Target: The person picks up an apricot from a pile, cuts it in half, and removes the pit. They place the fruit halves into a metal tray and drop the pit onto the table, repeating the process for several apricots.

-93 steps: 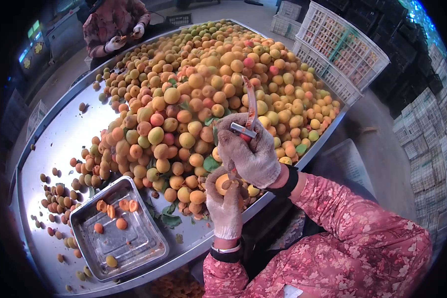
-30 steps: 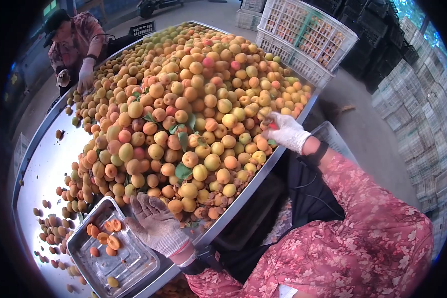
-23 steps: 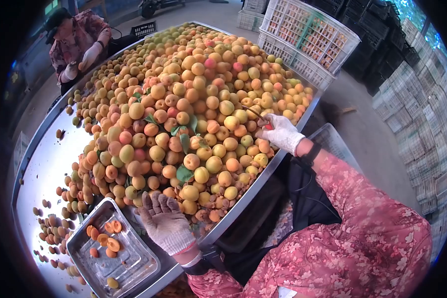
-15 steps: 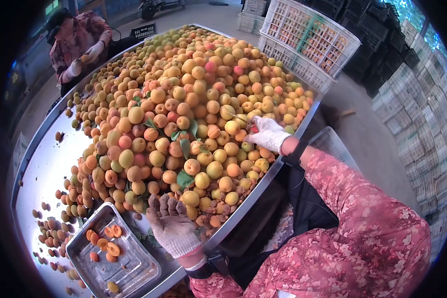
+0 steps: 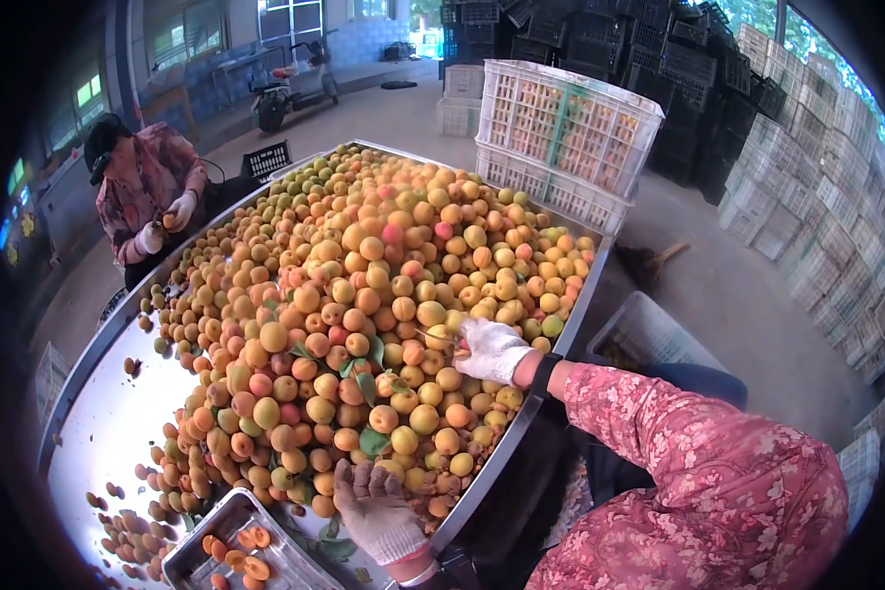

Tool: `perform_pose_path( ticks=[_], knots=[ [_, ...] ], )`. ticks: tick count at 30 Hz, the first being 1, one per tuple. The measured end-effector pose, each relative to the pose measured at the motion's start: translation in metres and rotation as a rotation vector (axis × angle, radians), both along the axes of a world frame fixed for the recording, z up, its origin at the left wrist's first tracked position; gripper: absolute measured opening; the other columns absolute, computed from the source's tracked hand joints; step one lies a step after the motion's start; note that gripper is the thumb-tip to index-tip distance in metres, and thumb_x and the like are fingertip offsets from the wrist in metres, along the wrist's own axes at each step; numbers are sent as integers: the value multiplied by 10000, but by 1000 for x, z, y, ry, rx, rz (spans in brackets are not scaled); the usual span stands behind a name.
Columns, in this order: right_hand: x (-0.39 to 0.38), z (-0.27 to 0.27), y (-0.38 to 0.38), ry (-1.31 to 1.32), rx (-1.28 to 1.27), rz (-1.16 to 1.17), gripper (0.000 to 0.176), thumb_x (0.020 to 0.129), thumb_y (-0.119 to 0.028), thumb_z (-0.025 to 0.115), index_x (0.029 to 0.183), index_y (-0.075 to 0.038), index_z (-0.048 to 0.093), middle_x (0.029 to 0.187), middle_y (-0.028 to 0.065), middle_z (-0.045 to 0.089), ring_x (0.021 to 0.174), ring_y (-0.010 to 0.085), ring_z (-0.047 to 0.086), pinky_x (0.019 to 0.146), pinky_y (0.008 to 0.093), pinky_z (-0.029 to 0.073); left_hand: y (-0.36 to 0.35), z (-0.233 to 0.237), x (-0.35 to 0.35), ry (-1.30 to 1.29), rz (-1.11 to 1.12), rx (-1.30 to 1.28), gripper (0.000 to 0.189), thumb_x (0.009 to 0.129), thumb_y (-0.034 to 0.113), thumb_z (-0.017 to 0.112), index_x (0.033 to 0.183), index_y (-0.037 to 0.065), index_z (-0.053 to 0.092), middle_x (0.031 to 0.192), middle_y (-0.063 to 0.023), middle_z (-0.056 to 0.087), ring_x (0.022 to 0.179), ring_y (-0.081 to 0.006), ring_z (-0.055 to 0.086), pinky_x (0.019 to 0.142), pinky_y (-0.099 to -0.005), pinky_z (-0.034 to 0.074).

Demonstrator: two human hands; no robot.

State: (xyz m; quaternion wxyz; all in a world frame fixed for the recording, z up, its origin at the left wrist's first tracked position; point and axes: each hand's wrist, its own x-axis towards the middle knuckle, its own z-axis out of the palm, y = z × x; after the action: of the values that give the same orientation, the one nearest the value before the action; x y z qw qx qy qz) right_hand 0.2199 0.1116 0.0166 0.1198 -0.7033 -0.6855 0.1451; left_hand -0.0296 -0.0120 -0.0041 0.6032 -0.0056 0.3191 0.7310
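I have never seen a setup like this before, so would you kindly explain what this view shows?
There is no robot here: you see a person's own two gloved hands. The view comes from a camera worn on that person's head, looking forward and down.

On the metal table lies a large heap of fruit. At the near left, a metal tray holds cut fruit.

The right hand holds a thin tool, mostly hidden. The left hand is open beside the fruit. Another person sits across the table.
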Motion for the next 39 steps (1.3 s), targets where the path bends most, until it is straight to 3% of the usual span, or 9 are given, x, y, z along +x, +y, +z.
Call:
perform_pose_path(
  ticks=[6,8,10,16,22,23,26,29,39],
  knots=[
    [-4,35,-25,232,29,-129,506,727,-380,701,1044,-12,561,963,178,634,920,339,633,806,400,504,2,-23,5,118,-227,233,338,948,227,531,1212,16,517,949,-113,603,750,-165,594,653,-262,514],
    [-23,45,-43,356,124,-15,503,701,-363,729,1017,-7,565,925,171,633,890,337,636,786,392,507,-5,1,28,722,-345,88,313,966,171,488,1225,-6,500,962,-119,605,762,-164,625,647,-250,526],
    [-45,43,-59,377,228,172,428,714,-296,727,1001,-22,565,931,166,606,858,326,629,783,382,510,-6,-7,38,725,-387,137,339,998,179,450,1273,-18,471,1018,-129,601,771,-176,650,660,-249,542],
    [-98,18,-82,310,408,472,349,723,-195,730,991,-27,582,885,155,577,805,353,619,691,405,523,-4,-15,42,519,-299,175,472,1029,348,397,1340,-4,442,1260,-105,524,1163,-209,522,1007,-344,417],
    [-99,28,-91,510,39,458,375,794,-225,679,1101,-35,579,1000,193,598,961,362,607,834,395,499,-4,-15,33,584,-280,259,420,1026,316,387,1274,-7,494,1249,-104,529,1157,-214,517,1018,-352,402],
    [-98,38,-92,570,-34,412,393,833,-270,676,1114,-16,572,972,198,616,930,367,627,795,384,513,-3,-13,32,329,-282,256,424,1016,323,402,1253,-12,507,1210,-102,544,1143,-227,525,1022,-356,398],
    [-86,31,-90,1118,-349,281,317,952,-315,581,1046,-13,561,845,86,640,728,151,659,672,275,515,-4,-11,28,-45,-280,166,421,984,377,441,1196,30,552,1037,-80,591,908,-208,594,714,-316,509],
    [-80,50,-91,1006,-423,272,309,980,-336,544,1009,-29,552,795,36,616,697,82,627,642,242,498,-6,-7,25,7,-283,162,404,971,403,460,1142,56,577,950,-60,603,790,-194,594,583,-292,481],
    [-91,39,-109,870,-226,435,360,984,-262,532,1189,32,505,932,152,652,905,225,665,761,314,499,-8,-19,28,-314,-118,46,373,945,423,518,1090,88,593,1005,-46,625,935,-218,611,819,-349,519]
  ],
)
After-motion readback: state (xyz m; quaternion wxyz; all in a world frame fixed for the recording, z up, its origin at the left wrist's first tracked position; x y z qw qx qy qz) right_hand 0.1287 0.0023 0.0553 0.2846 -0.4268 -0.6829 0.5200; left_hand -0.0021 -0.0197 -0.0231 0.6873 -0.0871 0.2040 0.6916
